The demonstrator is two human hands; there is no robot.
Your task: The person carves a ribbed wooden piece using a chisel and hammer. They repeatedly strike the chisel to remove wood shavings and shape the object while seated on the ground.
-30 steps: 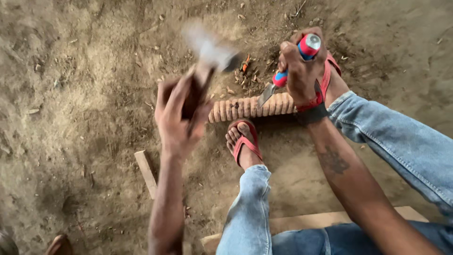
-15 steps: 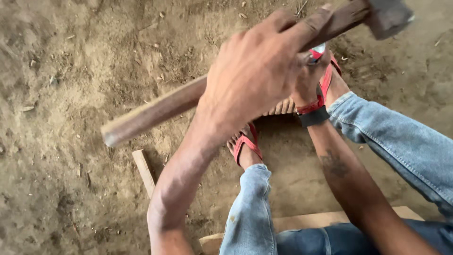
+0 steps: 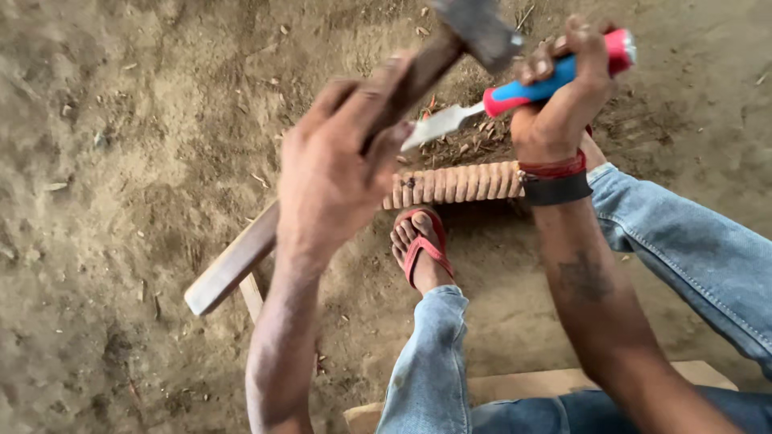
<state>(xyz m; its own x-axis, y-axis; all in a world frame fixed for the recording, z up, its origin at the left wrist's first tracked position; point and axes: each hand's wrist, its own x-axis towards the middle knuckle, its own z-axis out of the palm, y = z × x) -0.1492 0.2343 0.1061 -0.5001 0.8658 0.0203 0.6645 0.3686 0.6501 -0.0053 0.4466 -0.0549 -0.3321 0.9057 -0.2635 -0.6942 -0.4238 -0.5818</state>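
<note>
Gripping a hammer [image 3: 450, 48] by its wooden handle, my left hand [image 3: 338, 173] is closed tight; its head sits just above my fingers. My right hand [image 3: 563, 96] is wrapped around a chisel [image 3: 523, 88], blade pointing toward my left knuckles. Below both lies the carved wood [image 3: 458, 183], beside my sandal [image 3: 422, 245].

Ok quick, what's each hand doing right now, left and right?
Left hand: closed around the wooden handle of the hammer, raised.
Right hand: closed around the blue and red handle of the chisel.
</note>
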